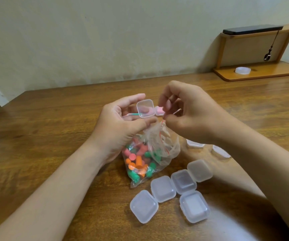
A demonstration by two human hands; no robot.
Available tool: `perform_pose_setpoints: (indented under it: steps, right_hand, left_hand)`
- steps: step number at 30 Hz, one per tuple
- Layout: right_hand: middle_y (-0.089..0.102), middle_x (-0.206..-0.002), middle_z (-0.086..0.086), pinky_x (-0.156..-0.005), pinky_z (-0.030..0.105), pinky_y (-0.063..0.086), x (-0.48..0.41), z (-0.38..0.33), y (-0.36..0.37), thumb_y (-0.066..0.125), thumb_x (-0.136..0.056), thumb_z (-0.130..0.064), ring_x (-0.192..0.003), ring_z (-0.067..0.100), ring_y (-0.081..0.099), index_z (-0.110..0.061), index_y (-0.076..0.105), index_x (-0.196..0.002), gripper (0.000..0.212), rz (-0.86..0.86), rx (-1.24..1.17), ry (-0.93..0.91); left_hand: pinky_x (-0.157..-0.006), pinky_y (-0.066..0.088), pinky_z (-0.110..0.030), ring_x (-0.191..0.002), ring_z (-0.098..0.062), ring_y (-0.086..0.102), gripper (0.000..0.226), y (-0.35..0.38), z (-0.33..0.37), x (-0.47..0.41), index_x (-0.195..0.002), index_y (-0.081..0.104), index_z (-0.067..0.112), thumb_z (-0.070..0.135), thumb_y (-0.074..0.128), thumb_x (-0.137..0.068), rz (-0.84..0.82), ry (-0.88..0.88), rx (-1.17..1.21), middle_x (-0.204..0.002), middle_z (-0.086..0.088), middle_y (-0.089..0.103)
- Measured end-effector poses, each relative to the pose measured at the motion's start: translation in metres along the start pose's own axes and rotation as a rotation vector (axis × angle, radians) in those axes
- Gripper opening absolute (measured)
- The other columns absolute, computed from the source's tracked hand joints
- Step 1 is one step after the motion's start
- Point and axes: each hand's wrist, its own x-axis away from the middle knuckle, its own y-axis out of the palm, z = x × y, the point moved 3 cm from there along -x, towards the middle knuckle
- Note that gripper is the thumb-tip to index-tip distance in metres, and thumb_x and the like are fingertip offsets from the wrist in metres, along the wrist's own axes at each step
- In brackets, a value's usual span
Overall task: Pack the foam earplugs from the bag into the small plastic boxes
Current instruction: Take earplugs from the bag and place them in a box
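Observation:
My left hand (121, 122) holds a small clear plastic box (145, 108) above the table with its lid swung open. A pink earplug (159, 110) sits in the box's base, and something green shows behind the lid. My right hand (192, 115) has its fingertips on that pink earplug, while its thumb and lower fingers pinch the red-lined mouth of the clear bag (164, 146). The bag hangs lifted between both hands, and its lower part rests on the table, full of pink, orange and green earplugs (136, 162).
Several closed small plastic boxes (163, 188) lie on the wooden table (44, 136) near the bag, and two more (195, 143) sit partly under my right forearm. A wooden shelf (255, 72) at the back right carries a tape roll (242, 70) and a dark phone (251, 29).

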Motion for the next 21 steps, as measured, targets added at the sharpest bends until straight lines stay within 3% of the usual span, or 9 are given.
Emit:
perform_pose_setpoints:
  steps: [6,10,13,16,19,21]
  right_hand:
    - [0.061,-0.071,-0.010,-0.059,0.022,0.049,0.004,0.002,0.007,0.070,-0.074,-0.010,-0.068,0.006,0.056,-0.024,0.062,-0.071,0.017,-0.288,0.222,0.045]
    - [0.061,-0.066,-0.012,-0.057,0.014,0.044,0.006,0.003,0.014,0.067,-0.078,-0.014,-0.067,-0.001,0.054,-0.024,0.067,-0.069,0.013,-0.396,0.261,0.059]
    - [0.049,-0.053,-0.006,-0.049,0.017,0.037,0.009,0.004,0.016,0.058,-0.083,-0.016,-0.054,0.010,0.042,-0.021,0.056,-0.055,0.028,-0.438,0.255,0.049]
    - [0.038,-0.050,-0.004,-0.045,0.019,0.032,0.009,0.001,0.016,0.053,-0.087,-0.018,-0.049,0.011,0.033,-0.012,0.046,-0.052,0.037,-0.425,0.210,0.067]
    - [0.039,-0.054,-0.002,-0.046,0.019,0.031,0.010,-0.001,0.015,0.050,-0.090,-0.015,-0.049,0.008,0.033,-0.011,0.046,-0.053,0.038,-0.452,0.125,0.132]
    - [0.046,-0.057,0.003,-0.050,0.027,0.037,0.011,-0.002,0.017,0.050,-0.093,-0.014,-0.052,0.013,0.039,-0.007,0.052,-0.058,0.036,-0.499,0.074,0.154]
  left_hand:
    - [-0.083,0.062,-0.036,-0.097,-0.028,0.074,0.065,-0.007,0.004,-0.002,-0.130,0.065,0.017,-0.008,0.082,-0.073,0.092,0.045,-0.098,-0.117,-0.005,0.072]
    - [-0.053,0.057,-0.026,-0.075,-0.023,0.074,0.064,-0.013,0.009,-0.002,-0.132,0.064,0.016,-0.009,0.080,-0.075,0.083,0.018,-0.111,-0.118,-0.006,0.069]
    - [-0.044,0.053,-0.026,-0.065,-0.024,0.071,0.061,-0.014,0.009,-0.001,-0.131,0.064,0.015,-0.010,0.078,-0.077,0.023,-0.056,-0.148,-0.117,-0.007,0.068]
    - [-0.044,0.055,-0.029,-0.061,-0.036,0.070,0.057,-0.010,0.006,0.003,-0.129,0.065,0.014,-0.013,0.074,-0.079,-0.046,-0.125,-0.165,-0.108,-0.014,0.070]
    - [-0.053,0.059,-0.036,-0.067,-0.039,0.068,0.054,-0.009,0.005,0.004,-0.125,0.068,0.018,-0.012,0.071,-0.081,-0.049,-0.110,-0.235,-0.104,-0.027,0.070]
    - [-0.059,0.061,-0.046,-0.071,-0.039,0.069,0.053,-0.009,0.005,0.003,-0.124,0.068,0.021,-0.011,0.071,-0.081,-0.047,-0.106,-0.247,-0.104,-0.029,0.070]
